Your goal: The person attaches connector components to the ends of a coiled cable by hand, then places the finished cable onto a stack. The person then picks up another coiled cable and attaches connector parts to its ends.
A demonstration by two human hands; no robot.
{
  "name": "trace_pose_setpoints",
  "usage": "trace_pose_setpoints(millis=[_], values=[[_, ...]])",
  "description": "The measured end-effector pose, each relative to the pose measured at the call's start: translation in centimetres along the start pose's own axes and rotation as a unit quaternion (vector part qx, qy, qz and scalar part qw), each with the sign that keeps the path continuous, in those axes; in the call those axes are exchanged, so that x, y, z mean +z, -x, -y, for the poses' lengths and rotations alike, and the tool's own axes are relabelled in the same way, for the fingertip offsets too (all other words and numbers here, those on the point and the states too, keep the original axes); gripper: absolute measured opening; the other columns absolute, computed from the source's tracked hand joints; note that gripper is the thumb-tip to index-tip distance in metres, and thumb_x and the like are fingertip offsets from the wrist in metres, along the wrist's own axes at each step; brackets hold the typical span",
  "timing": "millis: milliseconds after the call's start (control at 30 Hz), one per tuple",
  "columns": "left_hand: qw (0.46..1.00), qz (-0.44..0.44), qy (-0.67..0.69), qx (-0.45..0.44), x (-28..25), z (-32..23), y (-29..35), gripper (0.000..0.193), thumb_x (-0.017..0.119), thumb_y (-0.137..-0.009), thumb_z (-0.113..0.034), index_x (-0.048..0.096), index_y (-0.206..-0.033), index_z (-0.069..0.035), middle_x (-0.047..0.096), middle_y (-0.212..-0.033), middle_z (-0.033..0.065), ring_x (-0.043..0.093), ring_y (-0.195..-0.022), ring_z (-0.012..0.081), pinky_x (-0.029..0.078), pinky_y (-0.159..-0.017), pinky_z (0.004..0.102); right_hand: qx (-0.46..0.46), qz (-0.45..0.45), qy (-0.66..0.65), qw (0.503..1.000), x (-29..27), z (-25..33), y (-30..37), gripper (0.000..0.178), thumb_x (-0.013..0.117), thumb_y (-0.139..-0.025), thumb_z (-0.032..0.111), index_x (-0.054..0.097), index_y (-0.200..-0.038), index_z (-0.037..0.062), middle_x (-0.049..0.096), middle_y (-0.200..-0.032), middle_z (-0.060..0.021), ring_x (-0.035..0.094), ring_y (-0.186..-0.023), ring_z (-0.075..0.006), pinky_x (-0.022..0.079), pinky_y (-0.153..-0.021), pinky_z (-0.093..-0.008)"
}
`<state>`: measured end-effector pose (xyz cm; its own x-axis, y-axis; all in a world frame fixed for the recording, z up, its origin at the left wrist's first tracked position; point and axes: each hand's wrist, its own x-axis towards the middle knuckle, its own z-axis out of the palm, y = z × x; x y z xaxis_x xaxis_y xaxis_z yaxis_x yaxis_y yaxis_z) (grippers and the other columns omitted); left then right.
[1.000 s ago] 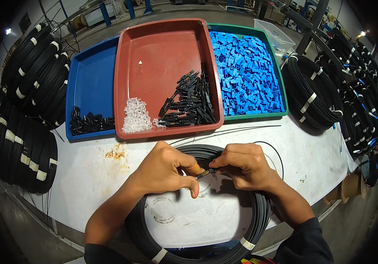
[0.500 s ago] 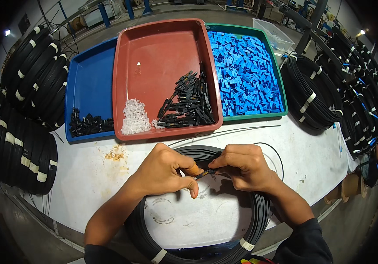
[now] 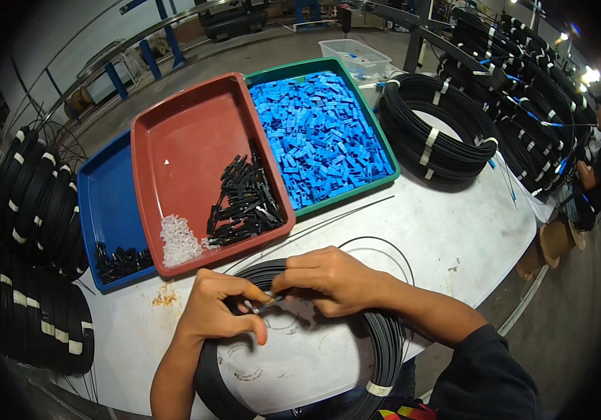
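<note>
Both hands meet above a black cable coil point(image 3: 386, 350) lying on the white table. My left hand point(image 3: 218, 308) pinches one end of a small, slim dark cable connector point(image 3: 270, 301), its thumb spread a little away. From the other side, the fingertips of my right hand point(image 3: 332, 280) are closed on the connector. It is blurred and partly covered by fingers, so its exact shape cannot be made out. A loose cable length point(image 3: 391, 245) loops out beside my right wrist.
Beyond the coil stand a red tray point(image 3: 181, 140) with black connectors and clear small parts, a green tray point(image 3: 349, 195) full of blue clips, and a blue tray point(image 3: 108, 189) with black pieces. Cable coils point(image 3: 440, 133) are stacked at both sides. A person point(image 3: 598, 168) is at far right.
The view has turned right, so trays and coils shift left and tilt in the picture. Both hands still grip the connector, now more covered by the fingers.
</note>
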<state>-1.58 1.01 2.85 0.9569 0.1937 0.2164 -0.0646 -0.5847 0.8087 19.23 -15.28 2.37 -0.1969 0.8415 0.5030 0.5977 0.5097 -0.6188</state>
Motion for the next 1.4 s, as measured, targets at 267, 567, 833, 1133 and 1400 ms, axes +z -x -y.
trace_pose_setpoints(millis=[267, 567, 833, 1133, 1400], values=[[0.972, -0.077, 0.212, -0.064, -0.4, 0.5, 0.5, 0.125, 0.047, -0.065, -0.101, 0.071, -0.098, 0.017, 0.074, -0.086, 0.0219, 0.075, -0.07, 0.0236, 0.06, -0.063, 0.0274, -0.004, -0.008, 0.001, 1.0, 0.0, -0.2, 0.3, 0.025, 0.069, -0.081, 0.008, 0.066, -0.106, 0.008, 0.063, -0.088, -0.0105, 0.066, -0.081, -0.0336, 0.053, -0.067, -0.0439], [0.985, -0.089, 0.135, -0.059, -2.5, -0.8, -3.6, 0.088, 0.047, -0.095, -0.074, 0.071, -0.098, 0.011, 0.075, -0.085, 0.0178, 0.074, -0.071, 0.0202, 0.057, -0.066, 0.0258, -0.023, -0.042, -0.019, 0.999, 0.9, -1.1, 0.5, 0.02, 0.069, -0.088, 0.014, 0.066, -0.107, 0.008, 0.055, -0.083, -0.01, 0.063, -0.074, -0.0328, 0.051, -0.063, -0.043], [0.986, -0.017, -0.14, 0.09, -1.7, -3.3, -15.6, 0.018, 0.066, -0.086, -0.003, 0.076, -0.1, -0.001, 0.075, -0.087, 0.0128, 0.074, -0.081, 0.0239, 0.056, -0.075, 0.0347, 0.019, -0.044, -0.041, 0.998, 1.0, -1.0, 1.0, 0.014, 0.064, -0.09, 0.012, 0.062, -0.102, 0.0071, 0.058, -0.087, -0.011, 0.064, -0.079, -0.0338, 0.052, -0.066, -0.0454], [0.878, -0.03, -0.416, 0.236, 1.7, 1.2, -24.4, 0.024, 0.067, -0.08, 0.0, 0.074, -0.102, -0.007, 0.072, -0.103, 0.0082, 0.066, -0.099, 0.0286, 0.052, -0.08, 0.0415, 0.033, -0.048, -0.075, 0.995, 0.8, -1.1, 0.8, 0.012, 0.064, -0.092, 0.011, 0.062, -0.103, 0.0067, 0.059, -0.087, -0.0097, 0.064, -0.079, -0.0327, 0.053, -0.066, -0.0428], [0.798, -0.054, -0.553, 0.234, 2.4, 3.7, -27.5, 0.01, 0.066, -0.076, -0.005, 0.074, -0.082, -0.007, 0.065, -0.085, 0.0069, 0.065, -0.089, 0.0266, 0.054, -0.077, 0.0403, 0.025, -0.057, -0.07, 0.996, 0.7, -1.1, 0.6, 0.013, 0.066, -0.091, 0.011, 0.063, -0.103, 0.007, 0.06, -0.085, -0.0094, 0.065, -0.078, -0.0323, 0.053, -0.065, -0.0427]])
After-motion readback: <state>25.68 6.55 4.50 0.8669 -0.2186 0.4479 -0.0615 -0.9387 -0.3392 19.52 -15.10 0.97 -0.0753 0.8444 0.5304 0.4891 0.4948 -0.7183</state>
